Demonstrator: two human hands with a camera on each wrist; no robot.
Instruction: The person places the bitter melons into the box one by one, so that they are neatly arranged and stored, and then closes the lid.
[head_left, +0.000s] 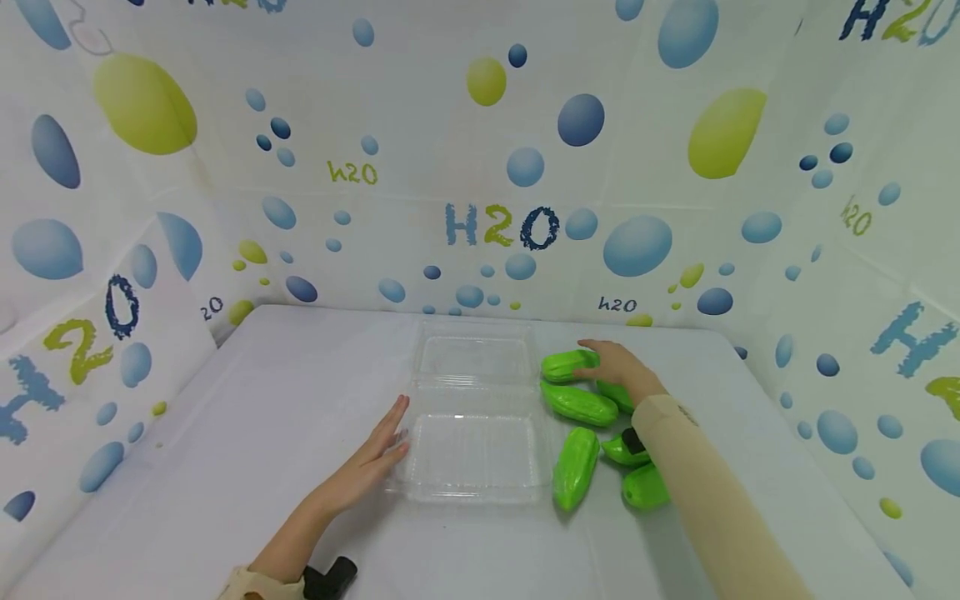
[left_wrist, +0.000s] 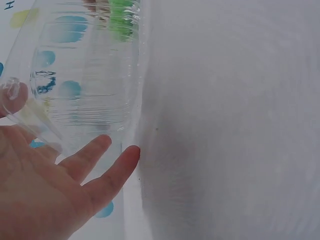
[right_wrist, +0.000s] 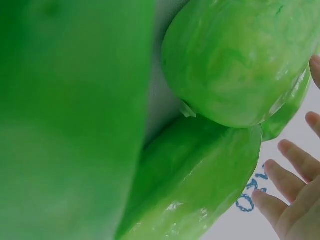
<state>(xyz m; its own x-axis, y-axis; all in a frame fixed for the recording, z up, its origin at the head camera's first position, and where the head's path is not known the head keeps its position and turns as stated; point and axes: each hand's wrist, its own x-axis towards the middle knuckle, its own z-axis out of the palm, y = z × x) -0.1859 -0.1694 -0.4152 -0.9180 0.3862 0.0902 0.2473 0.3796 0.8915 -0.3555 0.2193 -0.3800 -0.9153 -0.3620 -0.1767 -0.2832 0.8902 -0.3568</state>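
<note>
Open clear box [head_left: 474, 417] sits mid-table, lid flap laid back toward the far wall, tray half nearer the person, nothing in it. Just right of it lie several green gourds in a loose cluster, none inside.

Right hand [head_left: 621, 369] lies over the far gourd [head_left: 567, 364], fingers mostly straight and draped on its right end; not clearly curled round it, so touching, no firm grip yet. In the right wrist view the fingers [right_wrist: 285, 185] look spread and relaxed beside glossy green skins, nothing pinched. Next gourd [head_left: 579, 404] lies just below the far one, slanted, close to the box's right edge. Another [head_left: 575, 467] lies near the tray's right front corner, roughly upright in frame. Two more are partly hidden under the right sleeve [head_left: 712, 500].

Left hand [head_left: 372, 464] lies flat on the table [head_left: 225, 467], fingers straight, tips against the tray's left edge. Left wrist view shows the fingertips [left_wrist: 131, 155] at the clear ribbed wall, holding nothing. Likely steadying the light box so it doesn't slide.

Bubble-print "H2O" sheet [head_left: 502, 227] walls the table on three sides.
</note>
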